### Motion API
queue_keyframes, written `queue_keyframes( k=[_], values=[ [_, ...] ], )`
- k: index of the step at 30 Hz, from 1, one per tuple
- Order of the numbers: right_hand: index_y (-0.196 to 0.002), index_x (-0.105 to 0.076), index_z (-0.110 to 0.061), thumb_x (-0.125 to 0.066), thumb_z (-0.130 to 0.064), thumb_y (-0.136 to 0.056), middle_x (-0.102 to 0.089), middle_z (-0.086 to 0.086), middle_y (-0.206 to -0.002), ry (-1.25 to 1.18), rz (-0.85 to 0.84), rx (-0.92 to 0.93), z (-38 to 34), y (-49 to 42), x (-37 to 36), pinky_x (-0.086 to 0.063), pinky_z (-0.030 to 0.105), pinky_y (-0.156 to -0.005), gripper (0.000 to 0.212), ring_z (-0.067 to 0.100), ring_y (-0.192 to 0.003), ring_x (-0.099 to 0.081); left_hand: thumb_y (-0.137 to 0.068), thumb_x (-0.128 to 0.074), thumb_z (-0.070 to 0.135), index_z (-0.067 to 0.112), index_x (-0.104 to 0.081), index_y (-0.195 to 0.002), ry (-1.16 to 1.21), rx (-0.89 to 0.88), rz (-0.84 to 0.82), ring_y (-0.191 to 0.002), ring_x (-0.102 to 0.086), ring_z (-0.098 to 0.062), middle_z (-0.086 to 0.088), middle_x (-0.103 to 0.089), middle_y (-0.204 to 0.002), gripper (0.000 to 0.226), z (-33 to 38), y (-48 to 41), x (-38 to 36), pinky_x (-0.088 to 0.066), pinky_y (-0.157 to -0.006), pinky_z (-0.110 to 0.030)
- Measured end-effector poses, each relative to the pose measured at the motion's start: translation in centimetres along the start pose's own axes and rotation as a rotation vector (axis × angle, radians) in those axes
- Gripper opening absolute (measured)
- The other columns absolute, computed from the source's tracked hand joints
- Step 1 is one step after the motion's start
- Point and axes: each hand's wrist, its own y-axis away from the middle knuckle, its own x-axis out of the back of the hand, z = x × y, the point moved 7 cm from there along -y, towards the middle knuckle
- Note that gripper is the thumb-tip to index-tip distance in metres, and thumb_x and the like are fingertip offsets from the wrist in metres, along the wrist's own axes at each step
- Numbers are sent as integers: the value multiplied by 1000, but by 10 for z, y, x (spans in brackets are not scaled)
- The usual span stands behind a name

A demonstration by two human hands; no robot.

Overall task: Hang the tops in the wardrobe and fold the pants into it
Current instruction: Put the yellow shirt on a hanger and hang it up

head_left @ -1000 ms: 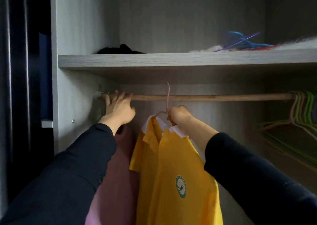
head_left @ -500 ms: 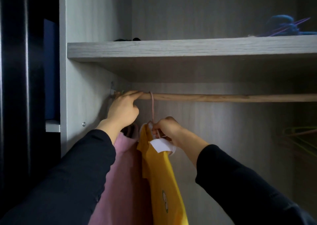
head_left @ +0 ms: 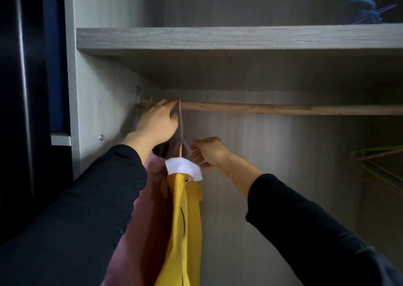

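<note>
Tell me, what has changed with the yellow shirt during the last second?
The yellow shirt moved left along the rod and turned edge-on beside the pink top. The right hand stays at its hanger; the left hand stays on the rod.

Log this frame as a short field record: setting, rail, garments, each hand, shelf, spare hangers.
setting: open wardrobe, head view
rail: wooden rail under the shelf
yellow top: yellow top with white collar, on a pink hanger hooked over the rail
pink top: pink top hanging left of the yellow one, touching it
left hand: left hand on the rail beside the hook
right hand: right hand at the hanger's shoulder, by the collar
shelf items: blue bundle, far right
spare hangers: green hangers, lower right
</note>
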Motion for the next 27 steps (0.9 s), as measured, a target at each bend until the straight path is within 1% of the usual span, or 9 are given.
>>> queue_keyframes(
  k=[3, 4, 6, 9, 12, 16, 20, 23, 27],
  values=[
    [-105, -64, 2, -46, -26, -101, -58, 11, -76, 62, 0, 34, 6, 9, 25, -39, 18, -45, 34, 17, -56, -49, -98, -42, 23, 20, -24, -150, -67, 36, -63, -146, -15, -24, -4, -22, -157, 55, 7, 5, -6, -9, -120, -39],
    [-108, -63, 6, -47, -27, -101, -58, 12, -80, 87, 9, 44, 8, 12, 35, -40, 18, -47, 37, 16, -58, -50, -98, -43, 24, 18, -23, -149, -76, 60, -60, -145, -16, -26, -7, -24, -156, 55, 11, 7, -5, -9, -119, -41],
    [-111, -63, 4, -49, -30, -100, -61, 9, -83, 127, 40, 52, 15, 16, 58, -43, 23, -56, 38, 15, -65, -53, -96, -44, 24, 15, -21, -150, -93, 80, -3, -145, -15, -28, -10, -24, -155, 59, 28, 10, -4, -8, -119, -45],
    [-111, -64, -1, -52, -31, -98, -61, 3, -80, 137, 98, 37, 29, 23, 96, -45, 24, -60, 35, 13, -66, -54, -95, -45, 21, 13, -18, -152, -70, -25, 60, -148, -6, -24, -8, -13, -160, 63, 75, 13, -10, -2, -120, -42],
    [-106, -66, 3, -54, -30, -97, -64, 9, -86, 232, 178, 31, 45, 33, 139, -47, 27, -65, 37, 18, -72, -57, -97, -43, 22, 16, -18, -152, -32, -125, 8, -148, -7, -24, -8, -12, -160, 61, 126, 16, -33, -1, -119, -37],
    [-101, -67, 4, -54, -31, -96, -69, 19, -97, 397, 308, 35, 59, 57, 211, -51, 36, -75, 37, 30, -85, -64, -97, -41, 21, 16, -18, -152, 55, -187, -59, -148, -5, -24, -8, -11, -160, 60, 193, 15, -72, -2, -119, -36],
    [-97, -66, -4, -53, -31, -95, -67, 13, -94, 627, 435, -3, 63, 87, 282, -49, 31, -73, 30, 28, -87, -63, -95, -41, 20, 17, -16, -152, 90, -253, -82, -148, 0, -25, -8, -7, -161, 63, 250, 15, -102, 0, -120, -42],
    [-92, -62, -7, -51, -27, -92, -64, 14, -92, 881, 541, -16, 58, 110, 322, -43, 30, -66, 22, 34, -89, -64, -95, -41, 23, 21, -12, -153, 105, -278, -72, -147, 4, -27, -7, -4, -161, 65, 278, 9, -117, 4, -119, -45],
    [-105, -55, -6, -53, -25, -93, -62, 14, -109, 1228, 741, 14, 47, 141, 370, -36, 32, -66, 23, 35, -100, -62, -96, -41, 31, 28, 0, -153, 66, -329, -74, -144, 11, -34, -13, 3, -159, 70, 307, 9, -140, 12, -116, -50]
  ],
)
